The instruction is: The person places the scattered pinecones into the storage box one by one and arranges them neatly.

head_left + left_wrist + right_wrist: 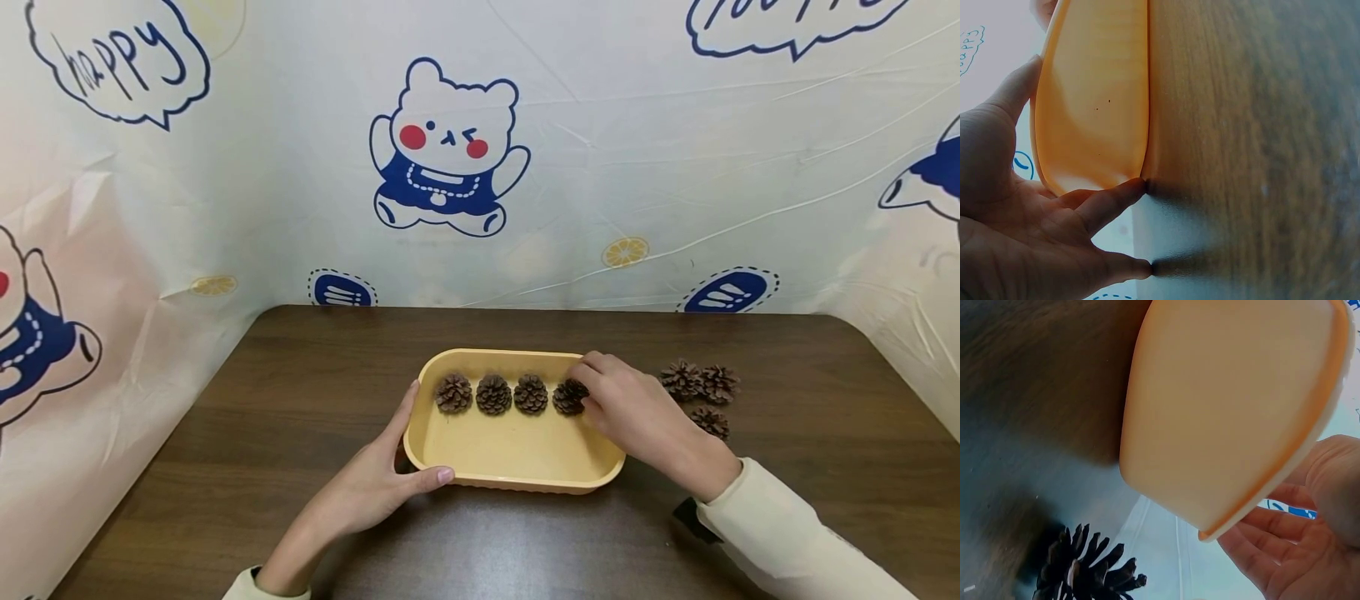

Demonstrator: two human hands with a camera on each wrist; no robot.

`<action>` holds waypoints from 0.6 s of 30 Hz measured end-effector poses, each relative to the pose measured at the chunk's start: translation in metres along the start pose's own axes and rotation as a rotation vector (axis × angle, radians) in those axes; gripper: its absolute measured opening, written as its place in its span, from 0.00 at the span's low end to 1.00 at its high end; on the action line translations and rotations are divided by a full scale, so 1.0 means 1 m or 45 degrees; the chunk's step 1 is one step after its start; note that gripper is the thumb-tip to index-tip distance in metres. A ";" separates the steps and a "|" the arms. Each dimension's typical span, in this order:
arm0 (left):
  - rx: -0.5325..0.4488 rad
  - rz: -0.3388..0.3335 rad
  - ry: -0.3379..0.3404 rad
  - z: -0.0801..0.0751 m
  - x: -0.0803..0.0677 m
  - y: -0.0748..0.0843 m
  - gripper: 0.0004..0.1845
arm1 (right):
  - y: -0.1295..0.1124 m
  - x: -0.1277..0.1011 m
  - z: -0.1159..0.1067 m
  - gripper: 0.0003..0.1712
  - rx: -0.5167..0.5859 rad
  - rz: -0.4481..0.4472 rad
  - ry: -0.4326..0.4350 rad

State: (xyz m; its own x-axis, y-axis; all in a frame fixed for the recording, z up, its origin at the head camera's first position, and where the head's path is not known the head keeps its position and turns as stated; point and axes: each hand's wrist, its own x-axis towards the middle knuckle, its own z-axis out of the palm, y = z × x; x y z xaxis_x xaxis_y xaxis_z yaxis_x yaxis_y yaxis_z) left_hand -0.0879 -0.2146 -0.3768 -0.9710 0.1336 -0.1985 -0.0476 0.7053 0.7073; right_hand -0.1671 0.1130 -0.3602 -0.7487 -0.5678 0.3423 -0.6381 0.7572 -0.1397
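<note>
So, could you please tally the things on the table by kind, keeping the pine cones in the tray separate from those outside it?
Yellow tray: 1
Pine cones in the tray: 4
Pine cones on the table beside the tray: 3
Total: 8

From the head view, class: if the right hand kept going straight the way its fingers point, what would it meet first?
The right hand points left along the tray's row. Its fingers already touch the nearest pine cone; beyond it comes the next pine cone, though depth is uncertain.
</note>
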 end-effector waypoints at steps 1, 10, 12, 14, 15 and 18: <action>-0.002 0.000 -0.001 0.000 0.000 0.000 0.63 | 0.000 -0.001 -0.001 0.21 0.002 -0.002 0.009; -0.006 0.003 -0.003 0.000 0.000 0.000 0.63 | 0.006 -0.008 -0.008 0.15 -0.003 -0.028 0.093; -0.005 0.001 -0.003 0.000 0.000 0.000 0.63 | 0.008 -0.010 -0.011 0.15 -0.007 -0.017 0.096; -0.005 0.000 -0.003 0.000 0.000 0.000 0.63 | 0.009 -0.012 -0.013 0.16 -0.015 0.003 0.095; -0.004 -0.001 -0.003 0.000 0.000 0.000 0.63 | 0.010 -0.013 -0.014 0.17 -0.019 0.013 0.095; -0.003 -0.001 -0.003 0.000 0.000 0.000 0.63 | 0.012 -0.017 -0.018 0.18 -0.023 0.052 0.088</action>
State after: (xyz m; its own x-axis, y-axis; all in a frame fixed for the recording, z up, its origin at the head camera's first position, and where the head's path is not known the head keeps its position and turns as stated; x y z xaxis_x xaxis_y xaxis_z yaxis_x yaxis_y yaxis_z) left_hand -0.0882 -0.2146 -0.3772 -0.9703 0.1350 -0.2007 -0.0487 0.7037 0.7088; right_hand -0.1591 0.1380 -0.3512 -0.7593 -0.5134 0.3998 -0.6036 0.7853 -0.1379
